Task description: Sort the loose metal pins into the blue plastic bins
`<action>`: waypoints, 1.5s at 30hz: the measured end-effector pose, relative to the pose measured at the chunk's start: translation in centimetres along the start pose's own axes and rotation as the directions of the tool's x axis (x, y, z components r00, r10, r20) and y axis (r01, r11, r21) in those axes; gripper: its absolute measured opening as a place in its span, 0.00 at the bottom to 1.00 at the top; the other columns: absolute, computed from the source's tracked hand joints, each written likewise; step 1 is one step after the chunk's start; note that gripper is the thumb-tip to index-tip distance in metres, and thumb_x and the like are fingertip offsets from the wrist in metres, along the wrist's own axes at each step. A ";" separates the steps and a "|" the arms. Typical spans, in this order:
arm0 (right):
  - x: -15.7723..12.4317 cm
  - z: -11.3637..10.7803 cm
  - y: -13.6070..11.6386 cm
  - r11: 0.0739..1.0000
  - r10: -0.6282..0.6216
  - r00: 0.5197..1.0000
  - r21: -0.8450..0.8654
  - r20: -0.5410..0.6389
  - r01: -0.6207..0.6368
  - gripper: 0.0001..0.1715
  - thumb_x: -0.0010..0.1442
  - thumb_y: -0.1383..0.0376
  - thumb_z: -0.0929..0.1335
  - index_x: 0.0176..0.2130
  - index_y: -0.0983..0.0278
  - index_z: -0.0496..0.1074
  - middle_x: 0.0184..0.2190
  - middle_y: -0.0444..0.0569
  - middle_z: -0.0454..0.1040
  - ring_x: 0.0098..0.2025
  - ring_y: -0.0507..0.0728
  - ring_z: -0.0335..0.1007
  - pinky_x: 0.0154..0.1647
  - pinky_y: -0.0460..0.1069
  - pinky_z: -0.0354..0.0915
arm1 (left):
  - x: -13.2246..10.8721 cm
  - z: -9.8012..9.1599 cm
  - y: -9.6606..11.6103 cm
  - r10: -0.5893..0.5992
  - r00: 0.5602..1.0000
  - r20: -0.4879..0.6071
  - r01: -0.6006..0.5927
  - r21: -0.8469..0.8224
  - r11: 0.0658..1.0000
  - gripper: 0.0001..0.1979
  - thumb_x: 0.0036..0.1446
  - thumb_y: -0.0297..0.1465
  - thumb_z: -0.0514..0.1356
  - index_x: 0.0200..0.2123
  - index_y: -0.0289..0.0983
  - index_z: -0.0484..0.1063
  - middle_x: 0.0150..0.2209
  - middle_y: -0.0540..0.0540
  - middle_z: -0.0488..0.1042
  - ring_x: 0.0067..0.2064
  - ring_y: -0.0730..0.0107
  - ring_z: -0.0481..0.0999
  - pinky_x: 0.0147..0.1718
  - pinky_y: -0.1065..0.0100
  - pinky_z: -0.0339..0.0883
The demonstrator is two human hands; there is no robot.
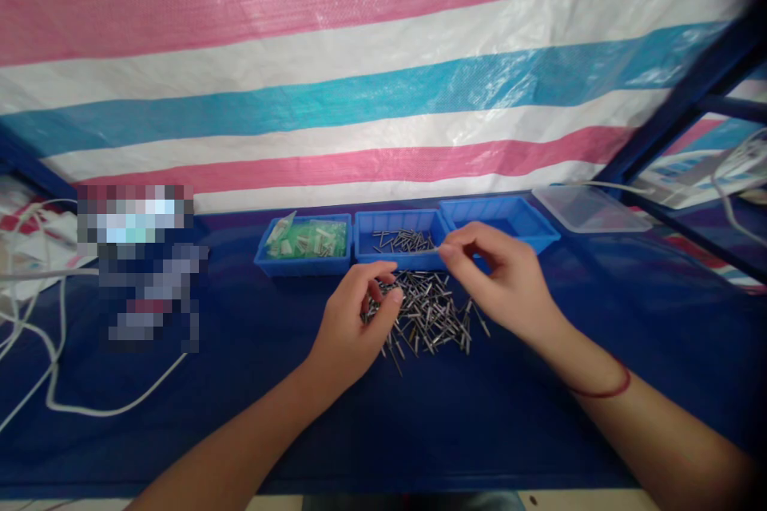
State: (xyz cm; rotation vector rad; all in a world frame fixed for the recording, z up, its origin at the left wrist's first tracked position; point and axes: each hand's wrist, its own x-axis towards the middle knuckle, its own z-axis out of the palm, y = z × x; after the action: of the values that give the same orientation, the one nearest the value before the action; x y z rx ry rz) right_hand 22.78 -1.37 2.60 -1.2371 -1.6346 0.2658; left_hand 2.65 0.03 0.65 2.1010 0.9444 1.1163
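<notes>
A loose pile of small metal pins [428, 315] lies on the dark blue table [252, 407]. My left hand [353, 327] rests at the pile's left edge, fingers curled and pinched among the pins. My right hand [500, 279] hovers over the pile's right side, thumb and forefinger pinched on one thin pin [419, 253] held level toward the left hand. Behind the pile sit three blue trays: the left tray [303, 265] holds green and pale parts, the middle tray [365, 225] holds more pins, the right tray [527, 219] looks bare.
A clear plastic lid [590, 209] lies at the back right. White cables [72, 407] loop over the table's left side beside a blurred-out object [144, 271]. A striped tarp [359, 72] hangs behind. A dark blue frame post [677, 108] rises at the right.
</notes>
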 end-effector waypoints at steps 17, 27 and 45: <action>1.8 -2.7 6.4 0.714 0.132 0.965 -0.697 0.227 0.067 0.19 0.58 0.55 0.63 0.41 0.63 0.75 0.38 0.52 0.78 0.42 0.65 0.72 0.46 0.59 0.62 | 0.7 -0.7 -2.1 0.054 0.947 0.318 -0.184 0.396 0.900 0.13 0.62 0.29 0.54 0.48 0.37 0.71 0.43 0.43 0.73 0.43 0.62 0.71 0.44 0.60 0.66; 1.8 -3.1 6.3 0.697 0.172 0.923 -0.705 0.344 0.133 0.17 0.57 0.57 0.62 0.37 0.63 0.76 0.36 0.52 0.79 0.39 0.64 0.75 0.41 0.57 0.65 | 0.8 -0.5 -2.4 0.016 0.966 0.257 -0.120 0.391 0.912 0.08 0.63 0.30 0.54 0.39 0.37 0.73 0.40 0.45 0.73 0.42 0.65 0.72 0.44 0.63 0.66; -0.1 0.3 -0.8 0.995 -0.049 0.937 -0.069 0.345 0.078 0.12 0.61 0.58 0.65 0.41 0.62 0.73 0.35 0.49 0.76 0.36 0.55 0.70 0.36 0.50 0.66 | 0.8 -0.9 -0.5 -0.086 0.996 -0.033 0.089 0.077 0.993 0.08 0.61 0.32 0.56 0.40 0.38 0.73 0.32 0.49 0.76 0.32 0.72 0.72 0.33 0.70 0.65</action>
State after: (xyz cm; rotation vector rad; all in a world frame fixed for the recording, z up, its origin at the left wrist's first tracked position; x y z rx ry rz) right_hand 22.03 -1.71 2.93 -1.2465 -1.9987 0.3955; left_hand 2.04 1.10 1.05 2.0887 1.1002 1.0843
